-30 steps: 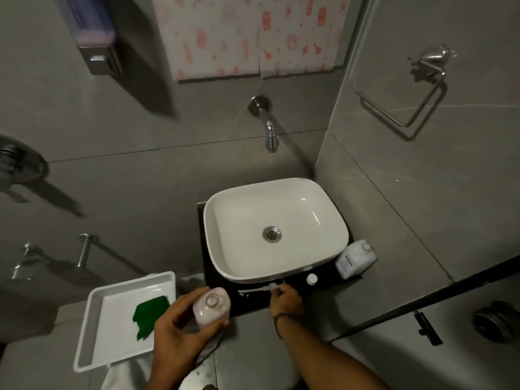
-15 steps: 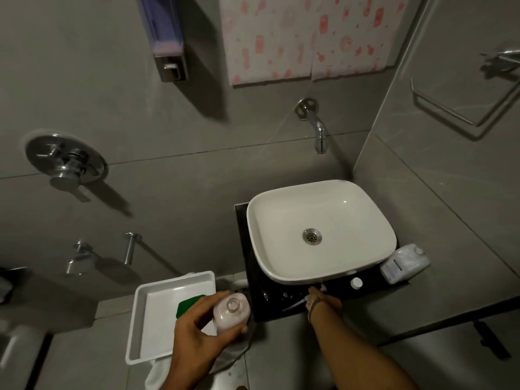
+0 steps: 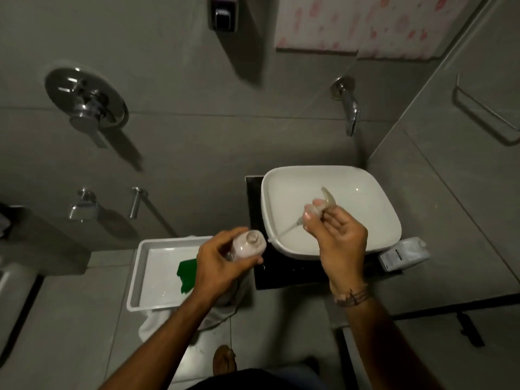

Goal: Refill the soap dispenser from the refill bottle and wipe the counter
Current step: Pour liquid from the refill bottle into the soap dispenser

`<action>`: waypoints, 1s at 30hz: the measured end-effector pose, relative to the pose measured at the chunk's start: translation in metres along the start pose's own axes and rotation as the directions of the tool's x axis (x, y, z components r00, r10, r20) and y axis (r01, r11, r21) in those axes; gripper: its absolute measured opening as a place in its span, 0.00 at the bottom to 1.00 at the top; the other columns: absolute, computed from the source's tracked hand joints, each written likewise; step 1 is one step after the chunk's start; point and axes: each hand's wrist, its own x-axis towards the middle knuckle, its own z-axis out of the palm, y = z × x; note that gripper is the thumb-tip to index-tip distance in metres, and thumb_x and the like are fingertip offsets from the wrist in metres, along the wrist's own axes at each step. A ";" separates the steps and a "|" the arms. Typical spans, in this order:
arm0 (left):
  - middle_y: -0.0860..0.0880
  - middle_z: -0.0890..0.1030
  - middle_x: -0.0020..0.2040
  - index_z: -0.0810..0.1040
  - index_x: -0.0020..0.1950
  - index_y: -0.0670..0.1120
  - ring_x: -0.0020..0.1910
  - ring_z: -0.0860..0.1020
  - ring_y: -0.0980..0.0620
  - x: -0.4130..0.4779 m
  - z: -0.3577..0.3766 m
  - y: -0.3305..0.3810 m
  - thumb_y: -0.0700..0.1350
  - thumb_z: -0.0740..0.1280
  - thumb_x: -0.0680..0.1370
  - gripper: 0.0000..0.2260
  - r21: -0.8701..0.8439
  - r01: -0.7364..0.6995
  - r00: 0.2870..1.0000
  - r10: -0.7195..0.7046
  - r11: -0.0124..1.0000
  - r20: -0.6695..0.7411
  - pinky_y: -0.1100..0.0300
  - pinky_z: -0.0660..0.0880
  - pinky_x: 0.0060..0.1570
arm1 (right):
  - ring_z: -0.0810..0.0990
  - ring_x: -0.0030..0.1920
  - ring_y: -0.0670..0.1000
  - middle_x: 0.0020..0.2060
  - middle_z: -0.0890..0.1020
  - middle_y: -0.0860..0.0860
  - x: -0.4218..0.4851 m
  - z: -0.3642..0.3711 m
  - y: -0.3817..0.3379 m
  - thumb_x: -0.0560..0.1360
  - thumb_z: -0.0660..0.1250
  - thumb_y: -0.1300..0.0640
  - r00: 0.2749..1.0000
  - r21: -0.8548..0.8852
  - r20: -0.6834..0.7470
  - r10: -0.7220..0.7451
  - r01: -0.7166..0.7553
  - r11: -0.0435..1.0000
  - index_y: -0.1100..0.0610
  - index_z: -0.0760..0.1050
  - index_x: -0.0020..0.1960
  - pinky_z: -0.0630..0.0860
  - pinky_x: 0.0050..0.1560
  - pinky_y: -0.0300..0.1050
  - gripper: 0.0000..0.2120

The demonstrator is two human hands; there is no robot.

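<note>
Holding the dispenser [image 3: 249,244] in the left hand [image 3: 222,266], the person stands at the near side of a white sink [image 3: 374,198]. The fingers curl round the bottle's body, and its neck is open and faces up. It hangs over the gap between a white tray [image 3: 149,277] on the left and the black bench [image 3: 284,274] under the sink. The right hand [image 3: 340,240] pinches the pump [image 3: 320,205] between thumb and fingertips, above the near part of the sink. The pump's thin tube [image 3: 289,228] slants down to the left toward the sink's rim, well apart from the open neck. The refill [image 3: 403,253] lies on its side on the bench, just beside the sink's near right corner. A green cloth [image 3: 187,273] lies in the tray, partly hidden by the left hand. A white rag [image 3: 152,322] shows under the tray's near edge. A tap [image 3: 350,108] sticks out of the far wall above the sink.
</note>
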 end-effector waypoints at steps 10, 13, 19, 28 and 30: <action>0.57 0.87 0.56 0.86 0.62 0.57 0.57 0.85 0.56 -0.007 -0.002 -0.002 0.52 0.88 0.61 0.30 0.035 0.033 0.997 -0.031 0.999 -0.077 0.66 0.81 0.54 | 0.87 0.50 0.43 0.47 0.87 0.38 -0.017 0.036 -0.019 0.73 0.77 0.64 0.957 -0.062 0.222 -0.189 0.207 0.976 0.44 0.83 0.53 0.80 0.49 0.32 0.16; 0.56 0.87 0.56 0.85 0.63 0.56 0.57 0.85 0.55 -0.010 -0.004 0.001 0.53 0.88 0.62 0.30 0.060 0.026 0.997 -0.022 0.998 -0.074 0.62 0.83 0.55 | 0.86 0.49 0.41 0.48 0.88 0.39 -0.019 0.043 -0.007 0.72 0.77 0.64 0.949 -0.118 0.280 -0.142 0.181 0.976 0.52 0.84 0.55 0.80 0.48 0.31 0.14; 0.57 0.86 0.57 0.84 0.65 0.55 0.56 0.85 0.55 -0.023 -0.002 0.012 0.55 0.84 0.66 0.28 0.025 0.010 0.995 -0.008 1.000 -0.097 0.62 0.83 0.53 | 0.85 0.50 0.43 0.48 0.87 0.44 -0.031 0.047 0.028 0.70 0.80 0.56 0.922 -0.396 0.386 0.005 0.161 0.904 0.50 0.85 0.55 0.83 0.49 0.37 0.14; 0.57 0.84 0.58 0.83 0.66 0.53 0.57 0.83 0.59 -0.035 -0.008 0.015 0.55 0.83 0.69 0.27 0.080 -0.030 0.991 0.040 0.996 -0.125 0.68 0.81 0.54 | 0.82 0.51 0.45 0.51 0.85 0.45 -0.043 0.052 0.038 0.67 0.80 0.46 0.951 -0.574 0.310 -0.008 0.194 0.795 0.49 0.85 0.56 0.82 0.49 0.37 0.18; 0.56 0.85 0.58 0.83 0.66 0.53 0.57 0.83 0.59 -0.037 -0.011 0.018 0.58 0.83 0.68 0.29 0.060 -0.041 0.992 0.048 0.997 -0.119 0.69 0.80 0.53 | 0.81 0.52 0.43 0.51 0.84 0.44 -0.042 0.051 0.034 0.68 0.80 0.47 0.932 -0.561 0.362 0.004 0.215 0.799 0.48 0.85 0.56 0.83 0.50 0.39 0.18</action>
